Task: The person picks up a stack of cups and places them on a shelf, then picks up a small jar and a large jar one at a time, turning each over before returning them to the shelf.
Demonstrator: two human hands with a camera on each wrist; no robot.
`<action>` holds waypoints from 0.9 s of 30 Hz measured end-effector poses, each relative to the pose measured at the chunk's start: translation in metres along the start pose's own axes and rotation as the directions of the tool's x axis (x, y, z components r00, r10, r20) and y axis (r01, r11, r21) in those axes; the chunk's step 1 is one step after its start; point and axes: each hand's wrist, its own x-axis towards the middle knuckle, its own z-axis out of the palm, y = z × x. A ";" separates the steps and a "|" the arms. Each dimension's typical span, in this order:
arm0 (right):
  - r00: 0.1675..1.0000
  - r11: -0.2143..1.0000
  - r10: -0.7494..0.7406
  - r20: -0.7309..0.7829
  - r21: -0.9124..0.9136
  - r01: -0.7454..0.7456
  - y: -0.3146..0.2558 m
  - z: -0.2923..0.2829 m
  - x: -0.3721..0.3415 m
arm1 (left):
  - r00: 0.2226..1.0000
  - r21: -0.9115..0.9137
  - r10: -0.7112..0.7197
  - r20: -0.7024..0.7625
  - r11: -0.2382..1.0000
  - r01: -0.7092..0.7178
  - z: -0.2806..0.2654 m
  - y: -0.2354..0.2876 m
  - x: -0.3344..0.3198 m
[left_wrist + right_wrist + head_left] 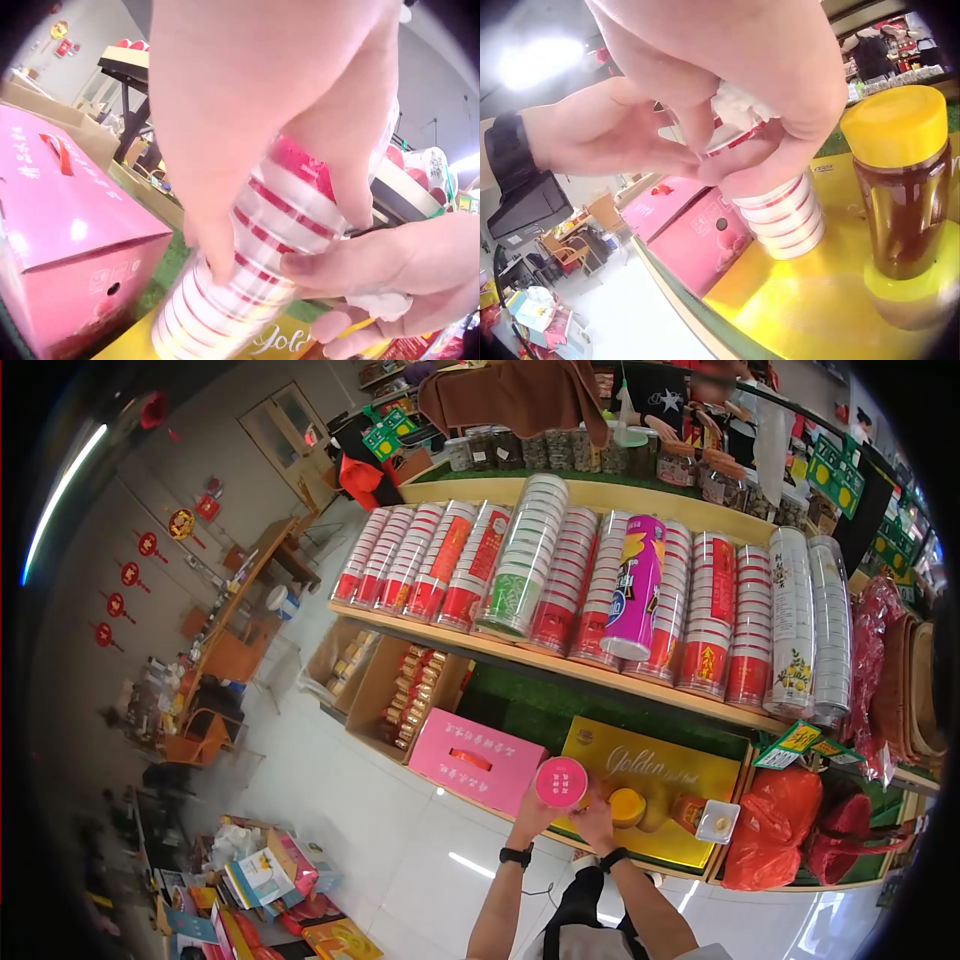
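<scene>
My left hand (535, 818) grips a tall tube of stacked white-and-red tubs (244, 259) near its pink lid (562, 784). In the left wrist view the fingers wrap down its sides, and the tube slants over the gold box (655, 760). Beside it, my right hand (594, 824) holds a crumpled white tissue (739, 106) against the tube, thumb and fingertips at its side. A brown jar with a yellow lid (895, 124) stands on the gold box, right of the tube. To the left sits a pink carton (478, 760) with a red handle.
Many red-and-white tubes (460, 560), a purple tube (637, 585) and a green-labelled tube (525, 560) line the shelf ahead. A cardboard box (378, 710) of gold packs stands left. Red bags (775, 828) lie at the right. Stacked goods (270, 875) are on the lower left.
</scene>
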 end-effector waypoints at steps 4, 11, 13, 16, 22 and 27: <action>1.000 1.000 0.007 0.019 0.001 -0.007 -0.001 -0.005 -0.018 | 0.999 -0.016 0.039 0.003 0.999 -0.039 -0.006 0.000 -0.001; 0.919 0.982 0.159 0.362 0.036 -0.184 0.040 -0.095 -0.130 | 0.998 -0.156 0.059 0.033 0.986 -0.053 -0.012 0.012 -0.009; 0.929 0.989 0.145 0.340 -0.023 -0.146 0.068 -0.107 -0.157 | 0.999 -0.259 0.031 0.044 0.966 -0.019 -0.015 0.023 -0.010; 0.878 0.930 0.338 0.338 0.020 -0.366 0.098 -0.110 -0.172 | 0.996 -0.173 0.049 0.076 0.984 -0.036 -0.019 0.036 -0.006; 0.940 0.948 0.317 0.124 -0.057 -0.312 0.073 -0.109 -0.173 | 0.991 -0.245 0.087 0.099 0.968 -0.060 -0.007 0.017 -0.005; 0.941 0.977 0.209 0.265 -0.097 -0.190 0.107 -0.101 -0.186 | 0.995 -0.313 0.001 0.097 0.949 0.030 -0.014 0.023 -0.008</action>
